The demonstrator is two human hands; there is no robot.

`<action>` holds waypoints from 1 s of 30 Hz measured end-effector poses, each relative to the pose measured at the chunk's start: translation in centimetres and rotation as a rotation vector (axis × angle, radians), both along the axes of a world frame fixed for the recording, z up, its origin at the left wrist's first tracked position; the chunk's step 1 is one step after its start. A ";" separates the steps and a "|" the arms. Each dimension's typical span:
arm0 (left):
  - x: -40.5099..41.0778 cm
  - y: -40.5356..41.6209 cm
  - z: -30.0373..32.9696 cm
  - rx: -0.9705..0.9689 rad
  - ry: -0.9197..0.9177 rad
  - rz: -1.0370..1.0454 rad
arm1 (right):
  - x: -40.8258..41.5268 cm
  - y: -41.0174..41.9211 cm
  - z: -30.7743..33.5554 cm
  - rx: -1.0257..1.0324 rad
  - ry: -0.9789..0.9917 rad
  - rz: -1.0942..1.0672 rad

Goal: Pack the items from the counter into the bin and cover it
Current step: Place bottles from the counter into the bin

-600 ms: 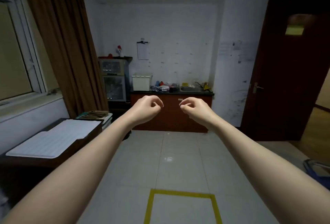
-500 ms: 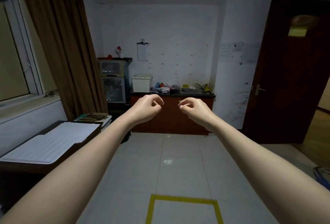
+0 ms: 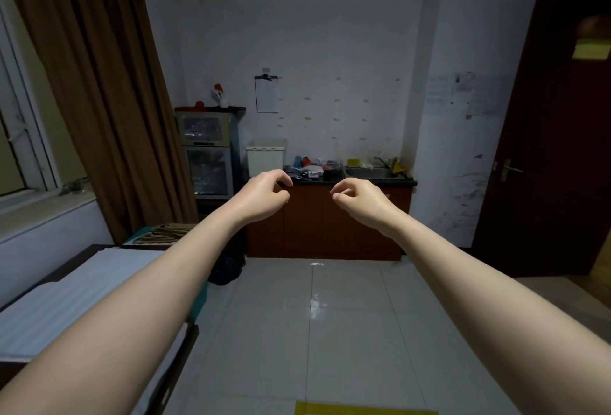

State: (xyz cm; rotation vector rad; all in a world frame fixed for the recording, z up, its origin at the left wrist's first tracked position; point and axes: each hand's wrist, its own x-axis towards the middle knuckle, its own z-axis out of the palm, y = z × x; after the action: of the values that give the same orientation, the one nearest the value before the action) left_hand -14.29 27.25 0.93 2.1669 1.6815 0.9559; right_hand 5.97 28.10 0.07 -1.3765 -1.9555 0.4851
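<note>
White bin [image 3: 266, 159], black-topped brown counter [image 3: 344, 216], brown curtain [image 3: 109, 84].

We see bare tiled floor [image 3: 314, 315] open up to the counter [image 3: 363, 182], whose left end holds the bin [image 3: 265, 160], clutter [image 3: 312, 170] filling its middle.

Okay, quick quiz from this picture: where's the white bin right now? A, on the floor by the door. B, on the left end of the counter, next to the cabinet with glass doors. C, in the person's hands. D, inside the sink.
B: the white bin stands on the left end of the counter, beside the glass-door cabinet; the left hand and the right hand hold nothing.
</note>
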 end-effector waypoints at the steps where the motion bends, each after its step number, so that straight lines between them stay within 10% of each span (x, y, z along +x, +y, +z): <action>1: -0.2 1.4 -0.2 -0.002 0.007 -0.002 | -0.4 1.2 -0.2 -0.003 -0.010 0.002; 30: 9.2 47.1 -0.6 -0.014 0.149 0.069 | 7.6 49.7 -0.5 -0.003 -0.029 0.050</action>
State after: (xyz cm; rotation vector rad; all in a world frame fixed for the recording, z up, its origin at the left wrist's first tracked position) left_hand -5.11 74.32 0.34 2.2343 1.8350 0.8148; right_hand 13.58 77.83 -0.44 -1.3456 -2.0171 0.4939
